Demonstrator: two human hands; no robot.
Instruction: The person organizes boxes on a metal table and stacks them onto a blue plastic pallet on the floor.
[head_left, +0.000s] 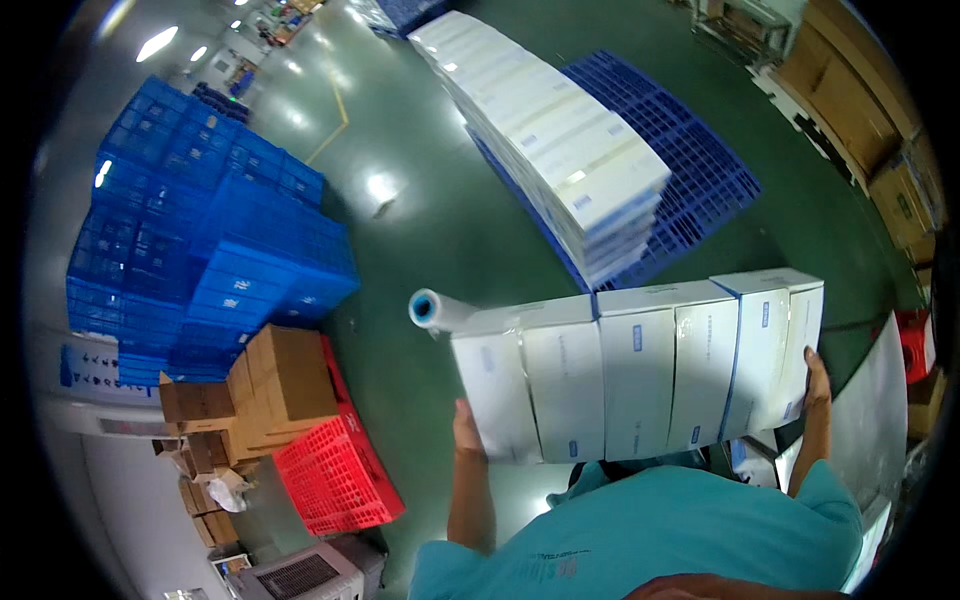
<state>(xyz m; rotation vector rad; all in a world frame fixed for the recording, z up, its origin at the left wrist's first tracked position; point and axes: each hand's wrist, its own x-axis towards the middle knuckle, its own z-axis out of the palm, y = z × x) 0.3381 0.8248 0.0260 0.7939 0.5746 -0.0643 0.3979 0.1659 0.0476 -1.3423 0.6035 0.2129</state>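
A long row of white cartons [640,370], bound with blue straps and clear tape, is held up across the front of my body. My left hand [467,430] presses against its left end, fingers mostly hidden behind the carton. At the opposite end, my right hand [816,378] grips the last carton's side. Just beyond the row's far left corner shows a white film roll [442,311] with a blue core; what it rests on is hidden.
Ahead, stacked white cartons [540,110] stand on a blue plastic pallet [690,150]. Blue crates [220,220] are piled at left, near brown boxes [285,380] and a red crate-like pallet [338,475]. A grey machine [305,575] sits lower left. Cardboard [840,90] lines the right.
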